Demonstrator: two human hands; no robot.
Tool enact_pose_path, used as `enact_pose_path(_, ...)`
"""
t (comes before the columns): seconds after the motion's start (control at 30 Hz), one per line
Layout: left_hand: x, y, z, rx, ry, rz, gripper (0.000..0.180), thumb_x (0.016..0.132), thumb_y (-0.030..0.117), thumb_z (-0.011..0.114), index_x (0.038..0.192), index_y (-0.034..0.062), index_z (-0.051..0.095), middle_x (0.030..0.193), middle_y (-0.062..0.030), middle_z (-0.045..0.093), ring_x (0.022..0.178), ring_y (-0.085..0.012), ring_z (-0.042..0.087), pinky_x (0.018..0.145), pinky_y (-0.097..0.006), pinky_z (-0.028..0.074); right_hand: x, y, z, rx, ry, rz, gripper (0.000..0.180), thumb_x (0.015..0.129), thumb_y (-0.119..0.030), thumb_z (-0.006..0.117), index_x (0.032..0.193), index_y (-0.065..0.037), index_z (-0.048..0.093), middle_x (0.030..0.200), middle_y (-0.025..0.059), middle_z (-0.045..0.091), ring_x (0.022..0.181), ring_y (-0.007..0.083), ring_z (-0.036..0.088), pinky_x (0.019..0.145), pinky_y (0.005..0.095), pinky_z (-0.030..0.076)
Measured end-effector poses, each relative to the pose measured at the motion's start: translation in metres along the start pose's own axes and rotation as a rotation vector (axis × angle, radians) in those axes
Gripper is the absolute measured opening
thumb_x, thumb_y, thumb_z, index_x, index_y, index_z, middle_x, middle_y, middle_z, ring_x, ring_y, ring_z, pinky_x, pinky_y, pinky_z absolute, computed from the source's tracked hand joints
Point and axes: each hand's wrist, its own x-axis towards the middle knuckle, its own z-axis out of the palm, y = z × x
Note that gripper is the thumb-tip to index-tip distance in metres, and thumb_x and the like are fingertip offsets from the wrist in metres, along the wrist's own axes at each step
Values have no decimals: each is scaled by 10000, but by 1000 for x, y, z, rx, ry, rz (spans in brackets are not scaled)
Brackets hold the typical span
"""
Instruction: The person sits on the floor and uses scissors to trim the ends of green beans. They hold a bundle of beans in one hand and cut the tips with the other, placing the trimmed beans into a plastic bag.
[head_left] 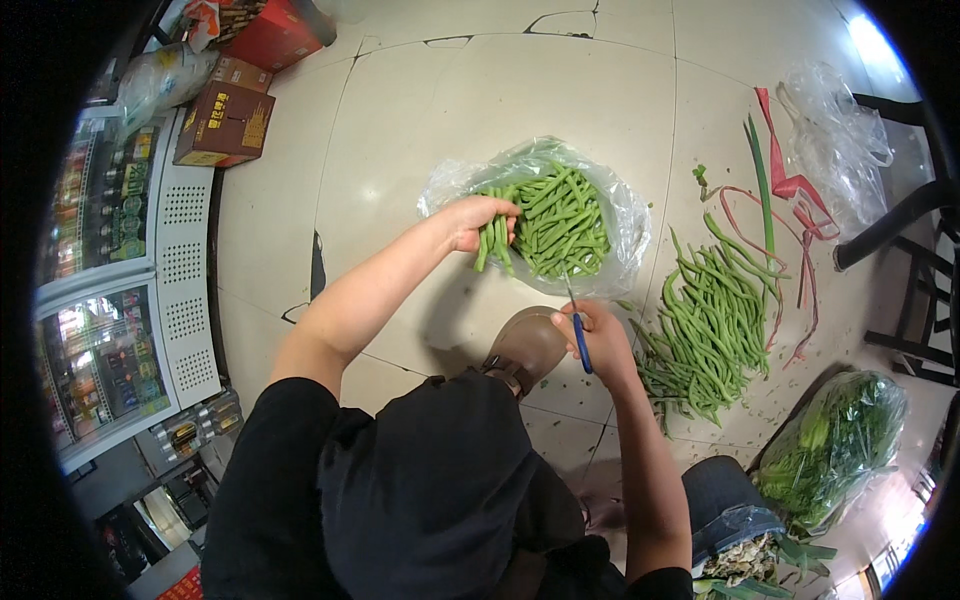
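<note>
A clear plastic bag (630, 240) lies spread on the floor in front of me, with many cut green beans (565, 220) inside. At its left side my left hand (478, 218) is closed round a small bunch of green beans (493, 248), whose ends hang below the fingers. My right hand (605, 345) grips a pair of scissors (581, 343) by the blue handles, just below the bag's near edge. The scissors' blades point up toward the beans in the bag. Right of this hand, a heap of long green beans (710, 325) lies on the floor.
Bean scraps, pink straps (795, 188) and a crumpled plastic sheet (835, 140) lie to the right, near a black chair (895, 225). Bagged leafy greens (835, 440) stand nearer. Along the left are a glass-door fridge (185, 270) and a brown carton (225, 125). My shoe (530, 340) is below the bag.
</note>
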Motion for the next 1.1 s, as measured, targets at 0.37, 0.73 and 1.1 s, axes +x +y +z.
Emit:
enact_pose_path(0.37, -43, -15, 1, 45, 528, 573, 916, 865, 75, 583, 1511, 199, -54, 1313, -195, 410, 1166, -284, 488, 1037, -528, 385, -1, -9, -2, -345, 877, -386, 565, 719, -231, 822, 1150, -3, 538, 884, 128, 577, 744, 299, 538, 688, 408, 448)
enact_pose_path(0.73, -127, -19, 45, 741, 811, 762, 818, 859, 112, 600, 1535, 138, 140, 1518, -243, 251, 1365, -346, 348, 1077, -421, 339, 4, -40, -31, 130, 741, -172, 357, 804, -108, 692, 1125, -41, 553, 813, 116, 652, 731, 178, 617, 696, 312, 484)
enact_pose_path(1.1, -100, -75, 182, 1500, -267, 980, 470, 860, 125, 650, 1296, 22, 510, 1197, -178, 591, 1135, -295, 561, 1006, -391, 431, -188, 41, -102, -22, 459, 26, 522, 798, -330, 753, 1176, -61, 514, 844, 151, 640, 771, 268, 624, 725, 374, 492)
